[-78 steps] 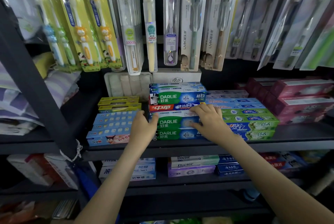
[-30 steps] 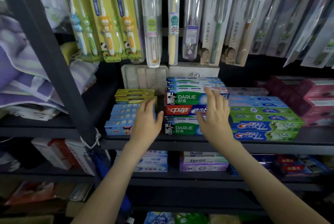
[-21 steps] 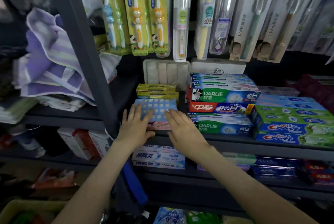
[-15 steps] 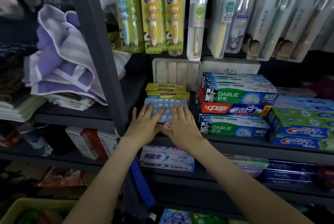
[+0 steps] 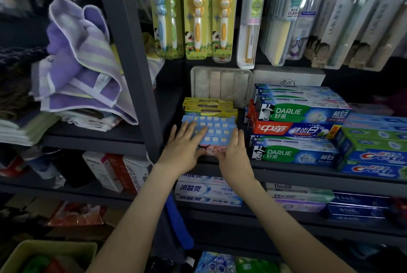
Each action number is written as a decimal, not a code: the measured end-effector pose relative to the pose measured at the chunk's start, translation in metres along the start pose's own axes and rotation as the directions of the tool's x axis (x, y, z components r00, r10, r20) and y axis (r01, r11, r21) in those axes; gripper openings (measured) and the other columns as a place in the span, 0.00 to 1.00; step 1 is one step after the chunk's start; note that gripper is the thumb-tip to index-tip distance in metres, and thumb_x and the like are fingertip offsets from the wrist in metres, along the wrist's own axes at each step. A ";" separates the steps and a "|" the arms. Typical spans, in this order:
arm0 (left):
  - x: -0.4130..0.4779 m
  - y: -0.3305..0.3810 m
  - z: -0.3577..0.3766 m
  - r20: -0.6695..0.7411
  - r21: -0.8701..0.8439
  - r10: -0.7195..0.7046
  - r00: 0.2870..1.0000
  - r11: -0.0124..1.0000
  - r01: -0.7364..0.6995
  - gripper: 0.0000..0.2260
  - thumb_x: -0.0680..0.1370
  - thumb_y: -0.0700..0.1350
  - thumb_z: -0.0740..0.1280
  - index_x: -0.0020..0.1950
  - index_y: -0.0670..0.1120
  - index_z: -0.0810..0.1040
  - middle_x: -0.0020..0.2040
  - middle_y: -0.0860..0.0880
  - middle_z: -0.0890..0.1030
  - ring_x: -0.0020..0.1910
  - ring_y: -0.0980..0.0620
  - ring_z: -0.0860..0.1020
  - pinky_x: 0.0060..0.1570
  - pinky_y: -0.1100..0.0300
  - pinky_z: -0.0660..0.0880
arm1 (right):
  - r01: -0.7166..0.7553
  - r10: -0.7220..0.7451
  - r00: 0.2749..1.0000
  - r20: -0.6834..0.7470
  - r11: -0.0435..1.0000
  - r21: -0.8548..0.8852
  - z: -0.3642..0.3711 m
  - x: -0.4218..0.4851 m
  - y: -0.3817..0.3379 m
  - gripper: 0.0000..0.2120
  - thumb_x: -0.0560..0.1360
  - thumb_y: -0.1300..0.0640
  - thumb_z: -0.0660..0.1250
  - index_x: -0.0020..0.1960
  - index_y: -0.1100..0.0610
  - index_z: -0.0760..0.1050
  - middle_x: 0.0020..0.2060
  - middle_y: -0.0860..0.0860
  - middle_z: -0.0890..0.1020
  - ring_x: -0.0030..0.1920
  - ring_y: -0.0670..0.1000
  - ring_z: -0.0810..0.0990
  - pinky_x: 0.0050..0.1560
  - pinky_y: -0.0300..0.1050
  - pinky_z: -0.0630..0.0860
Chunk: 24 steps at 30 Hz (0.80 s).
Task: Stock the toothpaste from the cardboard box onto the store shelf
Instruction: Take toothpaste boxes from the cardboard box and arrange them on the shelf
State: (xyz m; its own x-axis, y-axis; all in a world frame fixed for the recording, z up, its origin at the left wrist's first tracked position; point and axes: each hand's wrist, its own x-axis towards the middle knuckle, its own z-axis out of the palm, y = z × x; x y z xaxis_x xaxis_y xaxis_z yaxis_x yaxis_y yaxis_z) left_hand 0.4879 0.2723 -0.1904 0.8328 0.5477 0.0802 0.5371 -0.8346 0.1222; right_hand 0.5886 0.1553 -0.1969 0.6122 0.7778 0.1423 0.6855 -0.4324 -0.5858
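The blue toothpaste boxes (image 5: 217, 128) lie stacked on the shelf (image 5: 286, 173) at the centre of the frame. The left hand (image 5: 182, 148) rests flat on top and the right hand (image 5: 233, 153) against their right side, both with straight fingers. Yellow boxes (image 5: 209, 107) are just behind, Darlie boxes (image 5: 301, 114) to the right.

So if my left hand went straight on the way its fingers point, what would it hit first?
Probably the yellow boxes stacked just behind the blue boxes that your left hand rests on, though depth is hard to judge.
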 end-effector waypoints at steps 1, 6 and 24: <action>-0.001 0.002 0.000 -0.018 0.023 -0.001 1.000 1.000 0.001 0.26 0.84 0.53 0.52 0.80 0.54 0.45 0.80 0.47 0.43 0.78 0.50 0.39 0.73 0.50 0.34 | -0.029 0.029 1.000 -0.007 0.998 0.049 0.000 0.000 0.000 0.38 0.80 0.58 0.63 0.77 0.64 0.40 0.77 0.59 0.45 0.76 0.59 0.53 0.73 0.50 0.59; 0.002 0.006 -0.002 -0.016 0.044 0.016 1.000 0.999 -0.015 0.24 0.85 0.48 0.50 0.80 0.53 0.45 0.80 0.49 0.47 0.78 0.51 0.43 0.74 0.52 0.37 | -0.039 0.041 0.998 -0.039 0.997 0.066 0.000 0.002 0.007 0.35 0.79 0.61 0.62 0.78 0.60 0.45 0.78 0.55 0.48 0.75 0.56 0.59 0.67 0.47 0.65; 0.031 0.009 -0.010 0.038 -0.036 0.027 0.999 0.999 -0.026 0.23 0.85 0.51 0.44 0.79 0.45 0.49 0.80 0.50 0.50 0.78 0.55 0.46 0.75 0.58 0.40 | 0.187 -0.179 0.982 0.054 0.933 -0.306 -0.009 0.012 0.014 0.36 0.81 0.46 0.56 0.78 0.62 0.43 0.78 0.56 0.47 0.77 0.54 0.41 0.75 0.45 0.40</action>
State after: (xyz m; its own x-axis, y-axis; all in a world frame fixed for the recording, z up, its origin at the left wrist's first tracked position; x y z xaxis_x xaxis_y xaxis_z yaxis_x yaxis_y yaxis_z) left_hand 0.5177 0.2824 -0.1769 0.8515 0.5224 0.0461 0.5103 -0.8457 0.1561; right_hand 0.6090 0.1541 -0.1966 0.4572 0.8662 0.2018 0.8751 -0.3977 -0.2758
